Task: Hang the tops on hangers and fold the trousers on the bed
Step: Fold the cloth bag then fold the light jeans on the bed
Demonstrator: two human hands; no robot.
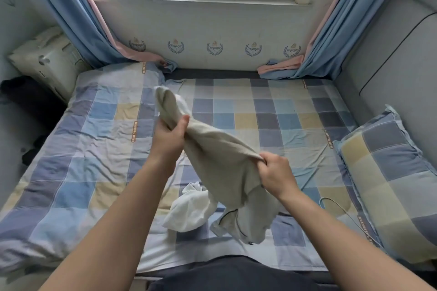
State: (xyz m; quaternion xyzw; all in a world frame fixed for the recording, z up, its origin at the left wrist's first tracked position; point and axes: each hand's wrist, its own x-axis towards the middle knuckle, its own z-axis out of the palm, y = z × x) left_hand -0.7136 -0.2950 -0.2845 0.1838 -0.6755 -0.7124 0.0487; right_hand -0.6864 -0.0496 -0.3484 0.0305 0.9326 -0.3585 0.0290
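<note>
The task looks to be at an early stage: nothing on the bed [94,149] lies folded, and no hanger shows anywhere. Both hands hold one beige garment [212,156] up above the middle of the bed. The left hand [170,134] has its fingers and thumb curled tight round a bunched upper part, and the right hand [276,172] pinches a gathered edge lower down and nearer the person. The cloth stretches between them, and its loose end hangs down toward the near edge. A crumpled white garment [191,210] lies on the bed near that edge, just beside the hanging end, and has not been sorted. Judging from this, the beige piece is being shaken out or straightened before it is folded or hung, and the white one is left to do. Whether the beige piece is a top or trousers is hard to tell, since it is bunched; a dark line on its hanging end may be a zip or a trim. A pillow [390,186] lies along the right edge, and a thin cable [338,208] runs beside it. Dark cloth [236,271] at the near edge is cut off by the frame, and what it is cannot be made out.
</note>
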